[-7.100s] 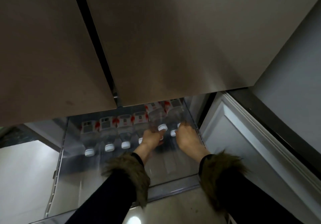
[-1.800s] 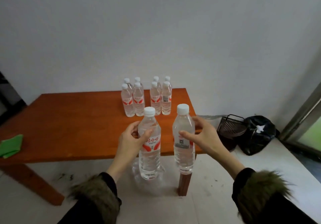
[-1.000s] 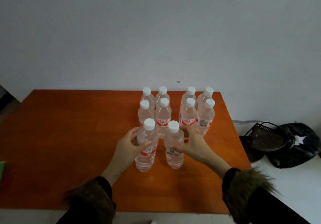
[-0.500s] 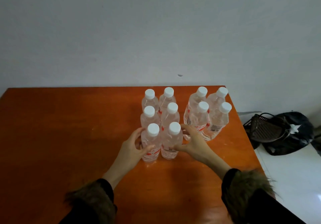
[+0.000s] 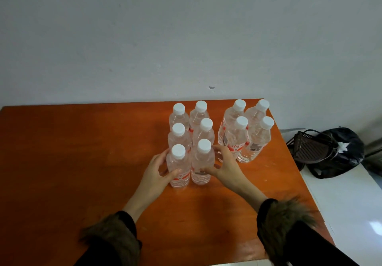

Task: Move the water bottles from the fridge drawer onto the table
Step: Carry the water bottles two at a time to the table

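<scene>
Both carried bottles now stand upright on surface [image 5: 82,152], front of left group. Our left hand [image 5: 154,174] grips left bottle [image 5: 178,167]; right hand [image 5: 226,167] grips right bottle [image 5: 202,162]. We judge: release next, draw fingers outward.
</scene>
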Available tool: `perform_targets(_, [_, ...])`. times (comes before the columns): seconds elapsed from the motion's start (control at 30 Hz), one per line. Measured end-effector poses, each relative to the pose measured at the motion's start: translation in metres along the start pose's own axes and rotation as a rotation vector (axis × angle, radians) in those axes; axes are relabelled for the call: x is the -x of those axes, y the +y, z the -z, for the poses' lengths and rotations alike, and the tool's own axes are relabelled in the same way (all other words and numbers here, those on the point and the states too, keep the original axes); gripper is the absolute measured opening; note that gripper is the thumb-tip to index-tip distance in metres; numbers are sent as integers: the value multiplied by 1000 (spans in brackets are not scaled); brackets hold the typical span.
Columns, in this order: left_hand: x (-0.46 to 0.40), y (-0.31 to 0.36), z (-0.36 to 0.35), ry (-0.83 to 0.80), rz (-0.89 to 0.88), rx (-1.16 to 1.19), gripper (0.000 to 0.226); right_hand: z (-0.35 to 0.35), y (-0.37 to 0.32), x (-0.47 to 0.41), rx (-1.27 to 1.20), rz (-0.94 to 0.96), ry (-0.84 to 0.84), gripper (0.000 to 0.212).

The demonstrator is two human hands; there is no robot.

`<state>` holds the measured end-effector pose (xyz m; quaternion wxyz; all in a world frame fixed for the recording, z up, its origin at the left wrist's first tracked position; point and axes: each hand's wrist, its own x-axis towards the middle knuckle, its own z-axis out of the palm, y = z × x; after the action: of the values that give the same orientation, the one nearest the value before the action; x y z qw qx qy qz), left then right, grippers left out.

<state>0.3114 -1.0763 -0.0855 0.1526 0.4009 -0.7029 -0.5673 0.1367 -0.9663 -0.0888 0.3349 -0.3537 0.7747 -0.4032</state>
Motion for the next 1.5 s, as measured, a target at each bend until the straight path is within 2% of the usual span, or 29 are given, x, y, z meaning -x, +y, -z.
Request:
perform_targets(0.13, [-5, 5, 9, -102, 58, -99, 78, 2, -3, -1, 124, -2, 0, 78])
perform_targets(0.27, [0, 25, 8, -70, 0, -177, 88, 9, -14, 12, 234, 34, 52, 71])
perform_targets(0.4, [11, 53, 3, 12, -267, -384, 96, 33, -33, 37, 309, 125, 163, 62])
perform_targets(0.5, [15, 78, -5, 30, -475, -724, 89, 63, -53, 60, 375, 205, 276, 57])
perform_targets(0.6, [21, 117, -22, 37, -632, -931, 83, 99, -67, 93, 655, 260, 434, 64])
perform_targets(0.7, [36, 159, -55, 38, -774, -1007, 79, 136, -65, 138, 982, 239, 598, 76])
perform_targets(0.8, [62, 186, -103, 33, -897, -1045, 79, 172, -49, 193, 1168, 143, 737, 81])
perform_targets(0.87, [89, 195, -138, -27, -997, -1057, 80, 193, -33, 239, 1218, 61, 801, 84])
perform_targets(1.03, [174, 211, -224, -203, -1217, -1018, 82, 223, 16, 377, 1202, -139, 919, 84])
perform_targets(1.27, [297, 207, -340, -416, -1407, -874, 81, 235, 72, 544, 1201, -431, 1037, 78])
perform_targets(1.5, [391, 212, -457, -608, -1578, -731, 85, 247, 135, 690, 1080, -744, 1127, 82])
